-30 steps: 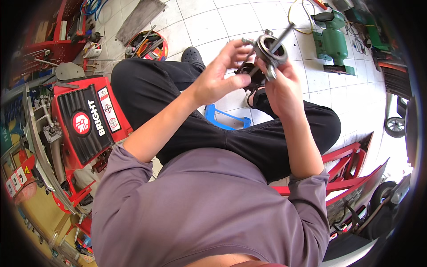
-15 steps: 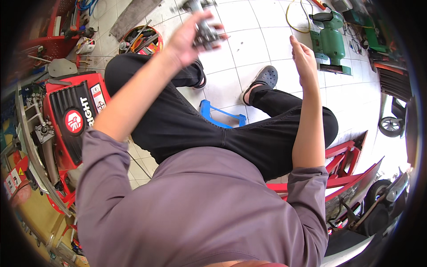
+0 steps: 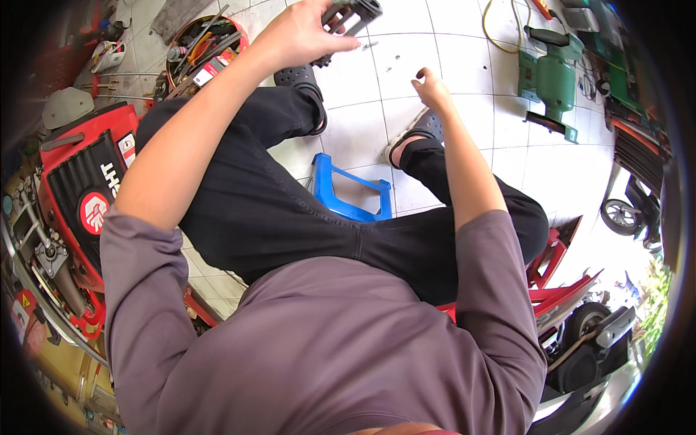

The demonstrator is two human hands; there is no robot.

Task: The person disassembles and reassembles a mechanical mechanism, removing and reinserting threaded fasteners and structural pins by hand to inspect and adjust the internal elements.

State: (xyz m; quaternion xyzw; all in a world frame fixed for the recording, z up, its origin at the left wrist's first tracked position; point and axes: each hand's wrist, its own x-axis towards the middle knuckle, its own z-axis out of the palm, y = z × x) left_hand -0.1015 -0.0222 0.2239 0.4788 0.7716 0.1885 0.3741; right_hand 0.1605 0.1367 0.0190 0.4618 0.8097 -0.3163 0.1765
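At the upper edge, my left hand [image 3: 308,32] is closed around a dark metal part [image 3: 353,16] with open slots and a toothed-looking edge. The frame's upper edge and my fingers hide some of it. My right hand [image 3: 433,88] hangs to the right of it, above my shoe, with its fingers curled together; whatever they hold, if anything, is too small to make out. Small loose bits [image 3: 370,45] lie on the tiled floor between the two hands.
A round red container [image 3: 235,32] full of tools stands left of my left hand. On the right is a green bench grinder [image 3: 557,80]. A blue stool [image 3: 326,185] shows between my legs. A red-and-black machine [image 3: 80,181] stands at my left, and red metal frames [image 3: 554,257] at my right.
My left hand has moved slightly up and tilted the metal part. My right hand has swung left and a little down, its fingers now more curled. The whole view has shifted a little.
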